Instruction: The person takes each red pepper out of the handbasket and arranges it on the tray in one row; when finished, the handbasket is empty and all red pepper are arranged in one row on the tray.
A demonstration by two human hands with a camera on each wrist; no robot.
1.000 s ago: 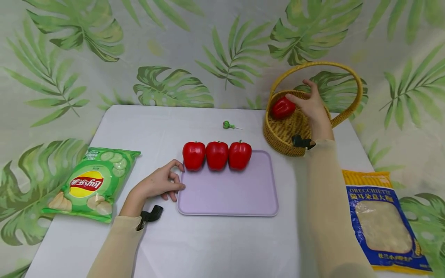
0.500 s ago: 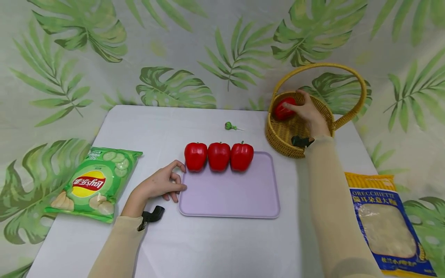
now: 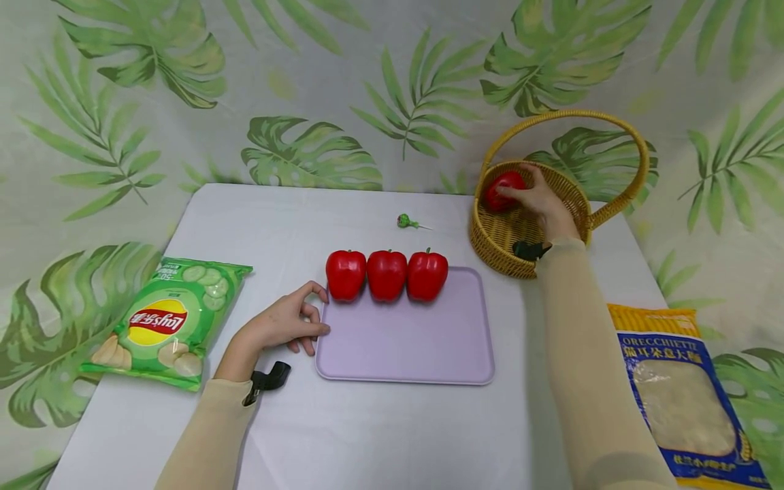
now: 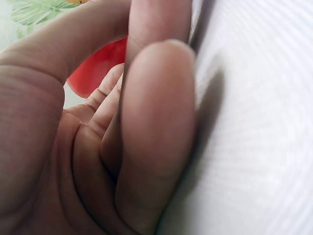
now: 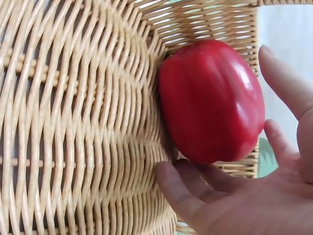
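A red bell pepper [image 5: 211, 100] lies in the wicker basket [image 3: 499, 255], against its side wall. My right hand [image 3: 542, 201] reaches into the basket around this pepper. In the right wrist view the fingertips [image 5: 171, 178] are at its underside and a gap shows beside the thumb [image 5: 283, 73]. My left hand [image 3: 282, 323] rests at the left edge of the lilac tray [image 3: 407, 347], thumb and index fingertip at its rim. Three red bell peppers, the left [image 3: 346, 275], middle [image 3: 386, 275] and right [image 3: 427, 275], lie in a row along the tray's far edge.
A green bag of Lay's chips [image 3: 165, 323] lies at the left. A bag of orecchiette pasta [image 3: 682, 401] lies at the right, beside my right sleeve. A small green item with a thin stick [image 3: 405, 221] lies behind the tray. The basket's tall handle [image 3: 640, 163] arches over it.
My right hand has lowered into the basket, its fingers coming down around the red bell pepper there. My left hand has stayed at the tray's edge.
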